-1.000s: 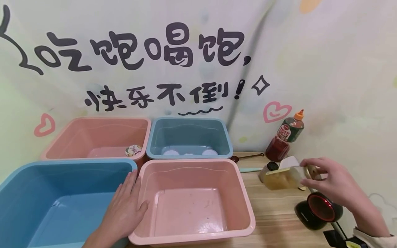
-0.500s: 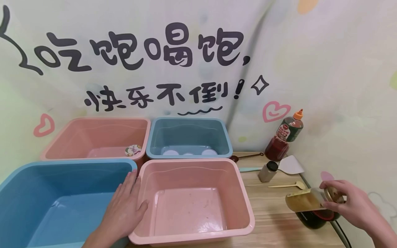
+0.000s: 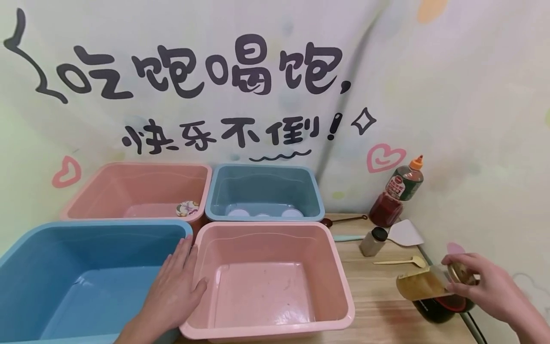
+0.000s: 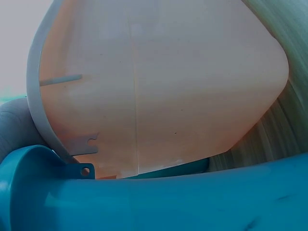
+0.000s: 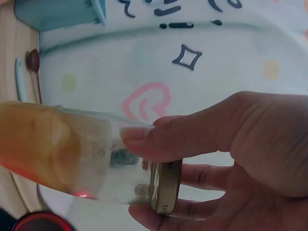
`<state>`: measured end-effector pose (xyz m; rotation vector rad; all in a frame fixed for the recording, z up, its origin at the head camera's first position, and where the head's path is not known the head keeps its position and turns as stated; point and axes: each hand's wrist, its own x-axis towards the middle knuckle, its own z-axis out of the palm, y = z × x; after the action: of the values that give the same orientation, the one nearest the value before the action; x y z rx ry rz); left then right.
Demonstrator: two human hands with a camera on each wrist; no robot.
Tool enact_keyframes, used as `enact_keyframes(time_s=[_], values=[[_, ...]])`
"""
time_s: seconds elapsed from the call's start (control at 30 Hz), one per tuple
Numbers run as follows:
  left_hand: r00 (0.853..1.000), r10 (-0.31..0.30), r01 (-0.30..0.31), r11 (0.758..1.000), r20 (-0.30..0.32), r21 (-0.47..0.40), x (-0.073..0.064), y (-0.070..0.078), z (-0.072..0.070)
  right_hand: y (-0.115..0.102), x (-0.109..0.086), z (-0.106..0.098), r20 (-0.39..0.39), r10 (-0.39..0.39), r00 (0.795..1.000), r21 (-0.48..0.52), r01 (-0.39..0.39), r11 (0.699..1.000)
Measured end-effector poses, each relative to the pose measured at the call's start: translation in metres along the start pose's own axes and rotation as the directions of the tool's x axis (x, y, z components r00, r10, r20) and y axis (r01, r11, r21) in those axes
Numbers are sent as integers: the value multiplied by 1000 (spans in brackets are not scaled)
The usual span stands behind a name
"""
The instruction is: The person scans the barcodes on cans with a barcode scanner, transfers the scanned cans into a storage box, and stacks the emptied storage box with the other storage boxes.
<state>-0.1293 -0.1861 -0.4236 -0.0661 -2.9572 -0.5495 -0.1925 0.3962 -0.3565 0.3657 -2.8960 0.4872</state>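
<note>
In the head view my right hand (image 3: 487, 289) grips a glass jar (image 3: 423, 283) by its gold lid end. Amber contents fill the jar's lower part. It lies nearly sideways, base pointing left, above a black device (image 3: 435, 310) with a red-lit ring, which it partly hides. The right wrist view shows my thumb on the glass near the lid (image 5: 168, 187), with fingers on the far side. My left hand (image 3: 172, 282) rests with straight fingers where the rims of the large blue bin (image 3: 103, 227) and the front pink bin (image 3: 275, 329) meet.
A second pink bin (image 3: 137, 167) with a patterned round item and a smaller blue bin (image 3: 266, 168) with several white round items stand behind. On the table's right are a red sauce bottle (image 3: 391, 196), small black-capped jar (image 3: 373, 242), white-headed spatula (image 3: 405, 233), yellow spoon (image 3: 417, 261) and brown spoon (image 3: 328, 222).
My right hand has carried the jar right and nearer, over the black device, uncovering the small jar, spatula and yellow spoon. Since half a second ago it has barely moved. My left hand stays put.
</note>
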Motion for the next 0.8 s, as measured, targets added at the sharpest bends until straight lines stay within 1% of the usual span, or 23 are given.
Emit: enact_keyframes(time_s=[0.17, 0.3, 0.47, 0.6, 0.67, 0.7, 0.8], values=[[1000, -4, 4, 1000, 2, -6, -1, 0, 0, -34, 24, -9, -23, -59, 998, 41, 60, 997], [1000, 2, -2, 1000, -6, -7, -1, 0, -1, -68, 46, -19, -45, -98, 994, 73, 101, 992], [999, 31, -31, 999, -27, -6, -1, 0, -1, -117, 74, -30, -42, -162, 986, 140, 167, 976], [999, 25, -25, 1000, -24, -9, -1, 0, -1, -162, 99, -27, -80, -260, 962, 182, 270, 945], [1000, 17, -17, 1000, -23, -8, -1, 0, -1, -186, 114, -22, -82, -284, 955, 204, 295, 933], [1000, 15, -15, 1000, -24, -7, -1, 0, -1, -197, 122, -18, -73, -293, 953, 224, 302, 927], [1000, 12, -12, 1000, -28, -6, -2, 0, -1, -230, 144, -6, -10, -306, 952, 300, 294, 907]])
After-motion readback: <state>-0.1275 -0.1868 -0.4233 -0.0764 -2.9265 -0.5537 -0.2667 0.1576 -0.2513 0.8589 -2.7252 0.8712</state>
